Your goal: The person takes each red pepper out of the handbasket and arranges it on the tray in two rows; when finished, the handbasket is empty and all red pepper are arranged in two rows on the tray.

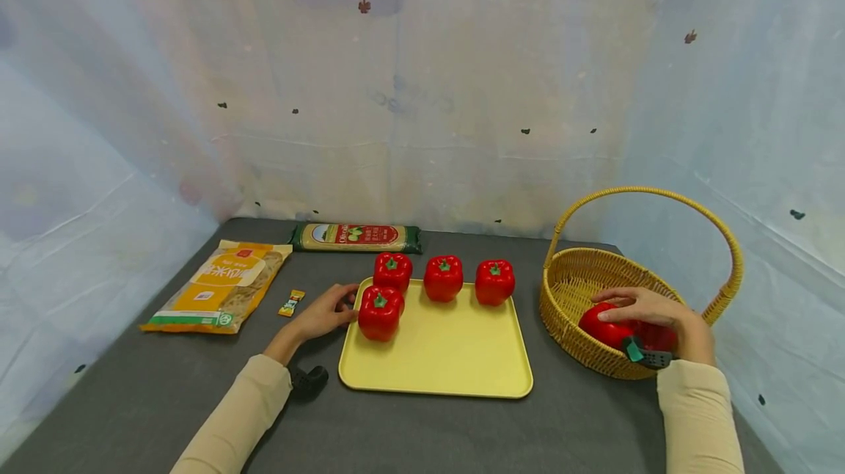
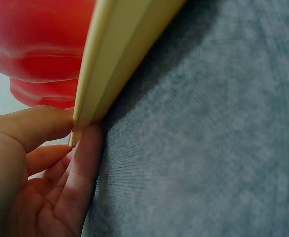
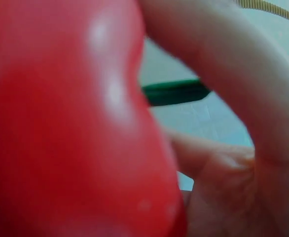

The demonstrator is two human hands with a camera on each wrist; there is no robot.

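My left hand (image 1: pixel 326 312) pinches the left edge of a yellow tray (image 1: pixel 455 356); in the left wrist view the tray rim (image 2: pixel 88 94) sits between thumb and fingers. Two red bell peppers stand by that edge, the front pepper (image 1: pixel 380 316) close to my fingertips and another pepper (image 1: pixel 393 270) behind it. Along the tray's far edge are a middle pepper (image 1: pixel 443 279) and a right pepper (image 1: pixel 494 283). Inside the wicker basket (image 1: pixel 561 312), my right hand (image 1: pixel 643 307) grips a red bell pepper (image 1: pixel 597 326), whose green stem (image 3: pixel 176 92) shows in the right wrist view. More red shows under my wrist.
An orange and yellow food bag (image 1: pixel 221 287) lies at the left, beside a small yellow-green packet (image 1: pixel 291 303). A long green and red package (image 1: pixel 356 238) lies at the back edge. The basket's tall handle (image 1: pixel 643 190) arches over its right side. Plastic sheeting surrounds the grey table.
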